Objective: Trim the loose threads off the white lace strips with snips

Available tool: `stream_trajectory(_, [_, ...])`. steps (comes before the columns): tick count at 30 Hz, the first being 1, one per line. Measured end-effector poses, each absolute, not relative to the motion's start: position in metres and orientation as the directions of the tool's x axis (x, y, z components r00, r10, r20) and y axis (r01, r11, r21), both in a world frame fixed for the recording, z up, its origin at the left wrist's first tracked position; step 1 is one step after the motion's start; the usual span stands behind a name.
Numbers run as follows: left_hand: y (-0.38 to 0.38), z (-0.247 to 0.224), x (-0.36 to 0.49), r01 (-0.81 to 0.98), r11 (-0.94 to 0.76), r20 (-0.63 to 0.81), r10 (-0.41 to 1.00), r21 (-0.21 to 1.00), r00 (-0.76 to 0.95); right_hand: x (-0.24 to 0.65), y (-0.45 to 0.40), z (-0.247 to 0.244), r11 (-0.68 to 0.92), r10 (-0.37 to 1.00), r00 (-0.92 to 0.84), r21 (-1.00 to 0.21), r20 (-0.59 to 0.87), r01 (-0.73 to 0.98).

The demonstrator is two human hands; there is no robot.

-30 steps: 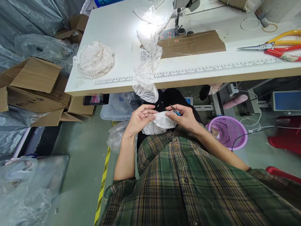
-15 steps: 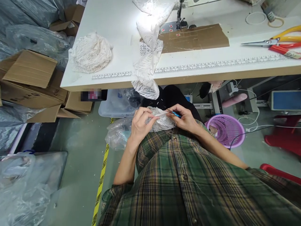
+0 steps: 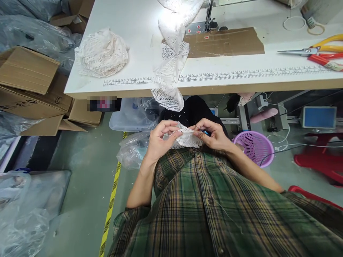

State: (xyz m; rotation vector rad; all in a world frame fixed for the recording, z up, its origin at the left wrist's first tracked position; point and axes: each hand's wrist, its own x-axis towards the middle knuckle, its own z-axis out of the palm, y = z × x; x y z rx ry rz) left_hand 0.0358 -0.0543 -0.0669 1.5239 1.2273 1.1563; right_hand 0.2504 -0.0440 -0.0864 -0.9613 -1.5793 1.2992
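Over my lap, my left hand (image 3: 162, 140) pinches the edge of a piece of white lace (image 3: 187, 140) between thumb and fingers. Opposite it, my right hand (image 3: 213, 135) grips the same edge with thumb and forefinger, so the edge runs straight between both hands. Tucked in my right hand is a small pair of blue snips (image 3: 205, 132) with thin dark tips, mostly hidden by the fingers. Another lace strip (image 3: 171, 75) trails from the sewing machine (image 3: 209, 18) over the table's front edge, just above my hands.
A bundle of lace (image 3: 103, 53) lies on the left of the white table (image 3: 134, 43). Yellow- and red-handled tools (image 3: 318, 50) lie at the right, beyond a cardboard strip (image 3: 227, 43). Below are a purple basket (image 3: 253, 148), a clear plastic bin (image 3: 128, 117) and cardboard boxes (image 3: 32, 85).
My right thumb and forefinger have closed on the lace edge, and the snips' tips have swung upward, away from it. More lace shows between my hands. The view has shifted slightly.
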Motion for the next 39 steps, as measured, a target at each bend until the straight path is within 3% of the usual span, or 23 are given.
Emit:
stream_trajectory(4, [-0.053, -0.056, 0.033, 0.355, -0.231, 0.2, 0.972, 0.906, 0.122, 0.252, -0.04, -0.081, 0.127, 0.912, -0.4, -0.99, 0.091, 0.064])
stream_trajectory(10, [-0.044, -0.049, 0.025, 0.4, -0.15, 0.066, 0.974, 0.904, 0.217, 0.255, -0.037, -0.076, 0.127, 0.885, -0.458, -0.99, 0.082, 0.067])
stream_trajectory(14, [-0.044, -0.05, 0.022, 0.345, -0.164, 0.06, 0.954, 0.924, 0.293, 0.255, -0.037, -0.076, 0.131, 0.882, -0.463, -0.989, 0.085, 0.067])
stream_trajectory(20, [-0.04, -0.048, 0.022, 0.221, -0.376, 0.298, 0.9, 0.9, 0.319, 0.254, -0.036, -0.072, 0.152, 0.872, -0.477, -0.987, 0.109, 0.052])
stream_trajectory(25, [-0.031, -0.054, 0.022, 0.149, -0.291, 0.199, 0.873, 0.945, 0.445, 0.254, -0.036, -0.07, 0.129, 0.864, -0.495, -0.991, 0.094, 0.038])
stream_trajectory(29, [-0.031, -0.059, 0.026, 0.095, -0.229, 0.177, 0.908, 0.969, 0.38, 0.256, -0.038, -0.07, 0.121, 0.885, -0.459, -0.991, 0.081, 0.06])
stream_trajectory(33, [-0.035, -0.057, 0.033, 0.02, -0.151, 0.141, 0.955, 0.988, 0.262, 0.254, -0.036, -0.072, 0.159, 0.943, -0.309, -0.983, 0.124, 0.088])
stream_trajectory(39, [-0.032, -0.056, 0.041, -0.058, -0.028, 0.037, 0.985, 0.998, 0.166, 0.247, -0.033, -0.073, 0.142, 0.974, -0.183, -0.99, 0.135, 0.026])
